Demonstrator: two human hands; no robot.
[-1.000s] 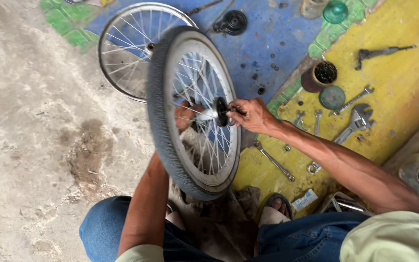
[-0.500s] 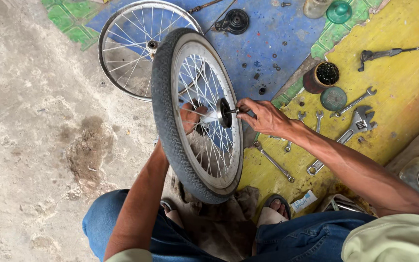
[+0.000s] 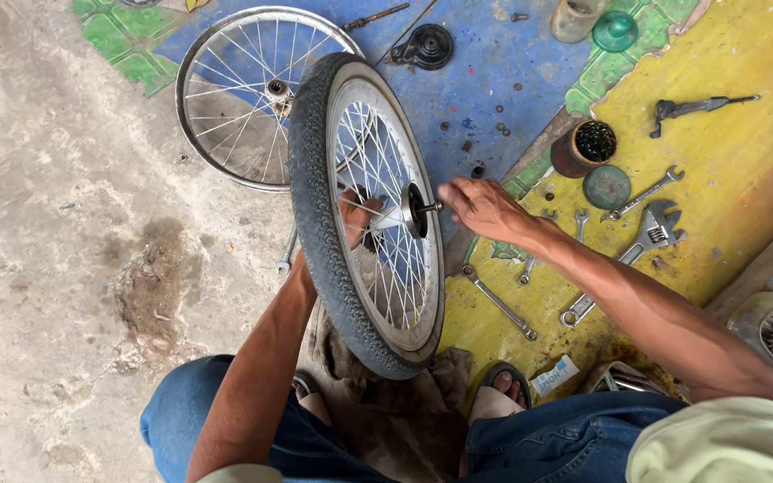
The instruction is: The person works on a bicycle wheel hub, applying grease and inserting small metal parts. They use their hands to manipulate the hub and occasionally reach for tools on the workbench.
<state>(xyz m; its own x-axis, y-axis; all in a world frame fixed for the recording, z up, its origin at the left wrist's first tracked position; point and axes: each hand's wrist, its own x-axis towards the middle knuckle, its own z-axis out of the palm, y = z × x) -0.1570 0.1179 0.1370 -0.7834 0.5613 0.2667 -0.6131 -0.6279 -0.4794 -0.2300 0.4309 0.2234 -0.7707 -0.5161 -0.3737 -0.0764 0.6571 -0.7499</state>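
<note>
A tyred wheel (image 3: pixel 364 215) is held upright over a rag (image 3: pixel 395 402) between the person's knees, its tread turned toward the camera. The left hand (image 3: pixel 355 219) is seen behind the spokes at the hub (image 3: pixel 409 212); its grip seems closed on the far end of the axle, though the spokes hide too much for that to be told for certain. The right hand (image 3: pixel 485 207) is held just beside the near axle end, fingers loosely spread and nothing pinched between them; whether the fingertips touch the axle cannot be told. A bare rim (image 3: pixel 243 98) lies flat on the floor behind the wheel, partly on a blue mat (image 3: pixel 485 72). To the right, on yellow ground, spanners (image 3: pixel 494 300) are scattered, with an adjustable wrench (image 3: pixel 650 228) near them, a round tin (image 3: pixel 588 145) of small parts and a green lid (image 3: pixel 607 186) just beside it.
</note>
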